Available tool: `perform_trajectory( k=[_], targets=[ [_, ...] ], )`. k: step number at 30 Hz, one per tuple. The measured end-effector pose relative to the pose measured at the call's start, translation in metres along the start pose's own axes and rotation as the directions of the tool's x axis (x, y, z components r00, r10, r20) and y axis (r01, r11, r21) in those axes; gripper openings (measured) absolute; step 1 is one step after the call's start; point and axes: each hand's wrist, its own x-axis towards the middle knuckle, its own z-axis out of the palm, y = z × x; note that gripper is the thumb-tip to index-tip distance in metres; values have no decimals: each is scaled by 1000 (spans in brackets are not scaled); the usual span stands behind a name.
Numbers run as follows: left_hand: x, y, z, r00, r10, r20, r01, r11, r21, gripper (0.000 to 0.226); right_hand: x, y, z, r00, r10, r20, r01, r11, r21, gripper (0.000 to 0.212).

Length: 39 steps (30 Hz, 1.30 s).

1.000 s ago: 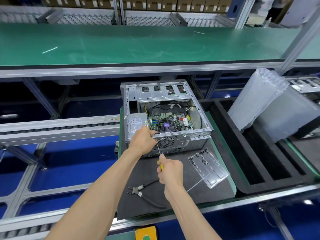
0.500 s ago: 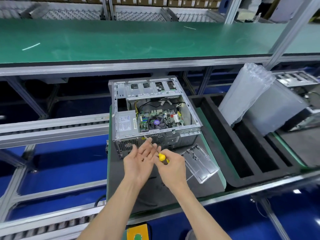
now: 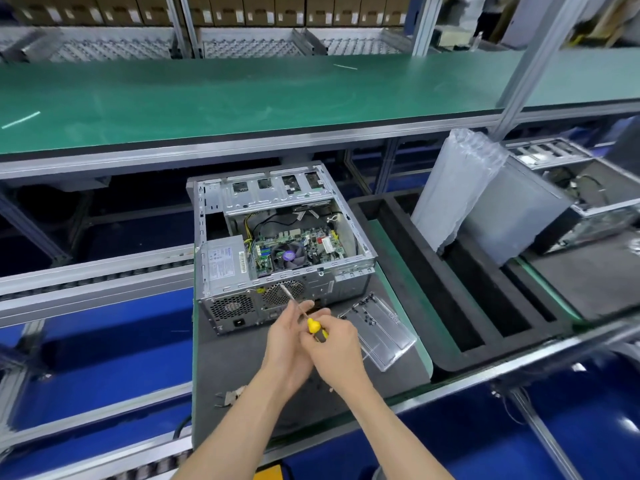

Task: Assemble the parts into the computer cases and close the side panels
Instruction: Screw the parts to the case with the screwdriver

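Head view: right hand (image 3: 337,344) grips yellow-handled screwdriver (image 3: 313,325), left hand (image 3: 289,336) fingers relaxed along its shaft, near the open computer case (image 3: 277,244) mid-surface; case likely heavy, rigid, sharp-edged, best held by frame.

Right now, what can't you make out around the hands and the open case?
Head view only:
- Left hand palm: hidden behind the right hand; whether it holds a screw is unclear.
- Yellow-handled screwdriver tip: blurred against the open grey metal computer case.
- Clear plastic tray contents: too small.
- Pliers: covered by the forearms.
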Motion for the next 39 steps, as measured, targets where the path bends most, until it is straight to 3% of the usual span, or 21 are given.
perform_trajectory(
  k=[2, 4, 8, 11, 15, 18, 20, 23, 29, 32, 35, 39],
  targets=[
    [-1, -2, -5, 999, 26, -23, -24, 998, 66, 39, 2, 2, -3, 998, 52, -43, -45, 987, 154, 35],
    [0, -3, -9, 997, 49, -61, -43, 995, 93, 38, 6, 6, -5, 995, 82, -65, -68, 979, 191, 39],
    [3, 1, -13, 998, 3, -63, -4, 1000, -19, 54, 8, 14, -7, 995, 37, -88, -25, 991, 133, 41],
    [4, 4, -13, 1000, -16, -13, 16, 1000, -10, 62, 6, 12, -5, 997, -15, -81, 15, 1000, -10, 26],
    [2, 1, -9, 999, -38, 14, 37, 998, 58, 56, 9, 11, -2, 992, -40, -121, 17, 982, -188, 3],
    [2, 0, -9, 999, -26, 34, 24, 998, 57, 45, 13, 12, -3, 995, 7, -97, -27, 979, -202, 20],
    [2, 0, -13, 997, 16, 69, -21, 997, 74, 35, 16, 11, -7, 996, 67, -55, -67, 998, -6, 32],
    [4, 1, -19, 988, 116, 98, -135, 966, 221, 26, 17, 9, -12, 983, 181, 34, -179, 902, 393, 27],
    [8, 9, -26, 964, 252, 85, -264, 869, 419, 13, 16, 6, -20, 963, 190, 192, -270, 717, 643, 28],
    [13, 20, -24, 962, 269, -37, -250, 932, 264, 17, 14, 7, -20, 970, 143, 198, -231, 798, 557, 31],
    [17, 34, -23, 972, 226, -70, -221, 972, 75, 24, 10, 11, -16, 973, 80, 216, -162, 902, 399, 26],
    [18, 41, -20, 979, 182, -90, -177, 982, 62, 14, 8, 17, -10, 977, 69, 204, -133, 938, 319, 27]
  ],
)
